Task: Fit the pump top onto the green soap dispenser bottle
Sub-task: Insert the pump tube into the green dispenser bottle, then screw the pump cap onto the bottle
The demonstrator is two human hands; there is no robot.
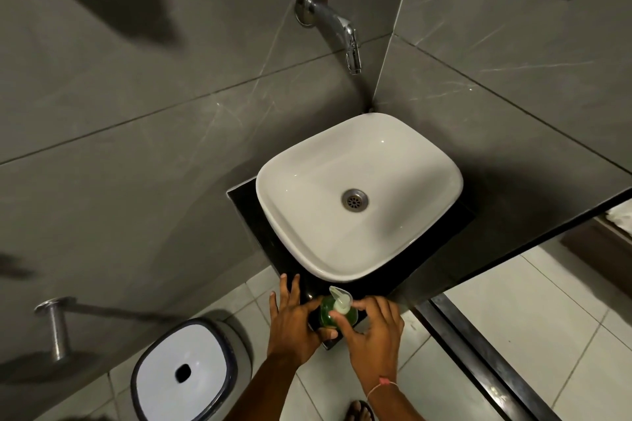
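The green soap dispenser bottle (327, 314) stands upright on the front corner of the black counter (246, 205), just in front of the basin. The pale pump top (340, 301) sits on the bottle's neck, its spout pointing up and left toward the basin. My left hand (292, 325) wraps the bottle's left side, thumb low across its front, fingers spread on the counter edge. My right hand (371, 328) comes in from the right, thumb and forefinger pinching the pump's collar. The bottle's lower part is hidden by both hands.
A white square basin (297, 195) fills the counter, with a chrome wall tap (337, 26) above it. A white-lidded bin (178, 372) stands on the tiled floor at lower left, beside a chrome wall fitting (56, 325). A dark threshold strip (478, 359) runs at the right.
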